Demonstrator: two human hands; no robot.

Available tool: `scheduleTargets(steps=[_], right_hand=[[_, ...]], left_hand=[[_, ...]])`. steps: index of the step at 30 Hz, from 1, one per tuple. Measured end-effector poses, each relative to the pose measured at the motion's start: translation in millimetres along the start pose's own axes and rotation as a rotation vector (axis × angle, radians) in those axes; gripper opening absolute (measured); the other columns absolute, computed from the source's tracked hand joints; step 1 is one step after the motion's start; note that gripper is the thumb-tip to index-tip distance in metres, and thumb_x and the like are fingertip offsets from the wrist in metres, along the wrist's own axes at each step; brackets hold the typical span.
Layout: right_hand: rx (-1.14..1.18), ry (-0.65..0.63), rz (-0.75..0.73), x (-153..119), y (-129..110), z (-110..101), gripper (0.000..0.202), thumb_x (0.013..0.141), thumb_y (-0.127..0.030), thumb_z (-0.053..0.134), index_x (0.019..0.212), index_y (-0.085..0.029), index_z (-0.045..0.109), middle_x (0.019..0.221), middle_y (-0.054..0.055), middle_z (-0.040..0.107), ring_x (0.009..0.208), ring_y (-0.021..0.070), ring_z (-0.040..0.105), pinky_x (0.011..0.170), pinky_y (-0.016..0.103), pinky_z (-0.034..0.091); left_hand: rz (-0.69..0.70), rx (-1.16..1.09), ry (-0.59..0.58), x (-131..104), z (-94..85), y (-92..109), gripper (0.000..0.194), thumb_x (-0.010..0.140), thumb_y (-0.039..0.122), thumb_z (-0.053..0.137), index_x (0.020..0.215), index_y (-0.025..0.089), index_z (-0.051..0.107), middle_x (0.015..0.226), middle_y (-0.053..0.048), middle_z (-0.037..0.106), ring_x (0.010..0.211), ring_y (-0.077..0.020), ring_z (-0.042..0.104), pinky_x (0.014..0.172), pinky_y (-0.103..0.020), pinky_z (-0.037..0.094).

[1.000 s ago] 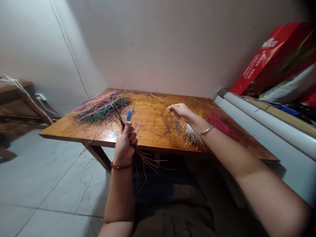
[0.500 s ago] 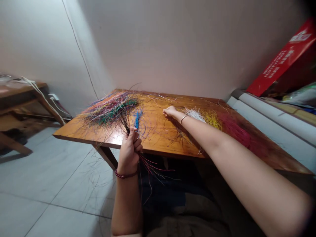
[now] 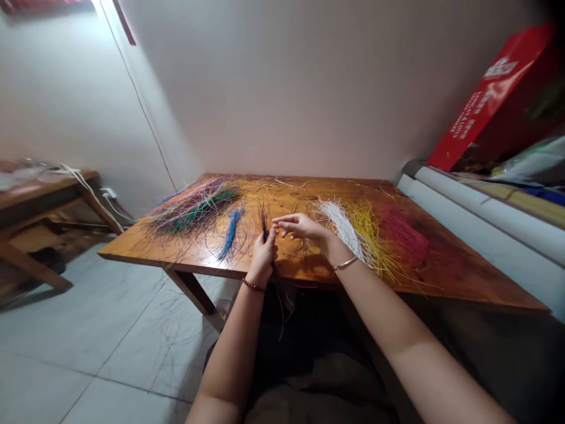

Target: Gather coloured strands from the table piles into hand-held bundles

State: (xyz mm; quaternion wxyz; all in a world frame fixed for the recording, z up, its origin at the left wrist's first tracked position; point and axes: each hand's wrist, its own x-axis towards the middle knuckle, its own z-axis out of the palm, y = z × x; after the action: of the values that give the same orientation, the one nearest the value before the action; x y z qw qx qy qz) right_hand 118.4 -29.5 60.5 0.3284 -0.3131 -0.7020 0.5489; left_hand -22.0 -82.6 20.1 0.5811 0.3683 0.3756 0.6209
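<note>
My left hand [image 3: 263,253] is closed around a bundle of thin dark wires [image 3: 263,218], held upright near the table's front edge. Their tips fan out above the fist, and loose ends hang below it. Just right of the bundle is my right hand [image 3: 300,229], its index finger stretched toward the wires and the other fingers loosely bent and apart. No strand can be made out in it. A small blue wire bundle [image 3: 230,235] lies left of my hands. White wires [image 3: 341,227] lie to their right.
Yellow wires [image 3: 373,241] and pink-red wires [image 3: 404,232] lie farther right on the wooden table [image 3: 468,288]. A mixed pile with green wires [image 3: 200,211] covers its left side. A red box [image 3: 489,97] stands at right above white rolls [image 3: 477,218].
My right hand has come back from the middle of the table to the bundle, its fist loosened. My left hand has moved right with the dark wires. The view has shifted slightly.
</note>
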Motion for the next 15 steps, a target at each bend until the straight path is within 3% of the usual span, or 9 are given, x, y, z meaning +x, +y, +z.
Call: scheduleTargets(steps=[3,5,11,15], right_hand=[[0.01,0.142,-0.08,4,16,1,0.039,0.071,-0.046,0.065,0.092,-0.014,0.068,0.084,0.009,0.066,0.062,0.0096,0.056,0.053,0.018,0.041],[0.016,0.157,-0.104,9,23,0,0.039,0.07,-0.048,0.066,0.085,-0.012,0.069,0.078,0.008,0.066,0.059,0.0093,0.055,0.051,0.019,0.041],[0.143,0.176,-0.132,9,29,0,0.039,0.066,-0.047,0.068,0.086,-0.014,0.069,0.081,0.008,0.067,0.055,0.0091,0.055,0.05,0.02,0.042],[0.225,0.365,-0.172,13,34,-2,0.036,0.065,-0.044,0.07,0.087,-0.015,0.069,0.079,0.006,0.066,0.053,0.0071,0.052,0.046,0.018,0.038]], left_hand=[[0.03,0.115,0.042,2,4.5,-8,0.038,0.066,0.048,0.065,0.079,0.018,0.046,0.05,0.011,0.026,0.034,-0.0015,0.024,0.032,-0.014,0.017],[0.045,0.145,0.042,2,4.0,-11,0.038,0.066,0.048,0.065,0.079,0.018,0.046,0.051,0.01,0.026,0.034,-0.0016,0.025,0.032,-0.014,0.017],[0.057,0.171,0.029,-3,5.2,-13,0.037,0.067,0.048,0.064,0.082,0.018,0.048,0.053,0.009,0.028,0.036,-0.0017,0.027,0.033,-0.014,0.018],[0.03,0.144,0.011,-6,6.6,-14,0.035,0.068,0.045,0.063,0.084,0.017,0.05,0.052,0.01,0.025,0.035,-0.0017,0.024,0.032,-0.014,0.014]])
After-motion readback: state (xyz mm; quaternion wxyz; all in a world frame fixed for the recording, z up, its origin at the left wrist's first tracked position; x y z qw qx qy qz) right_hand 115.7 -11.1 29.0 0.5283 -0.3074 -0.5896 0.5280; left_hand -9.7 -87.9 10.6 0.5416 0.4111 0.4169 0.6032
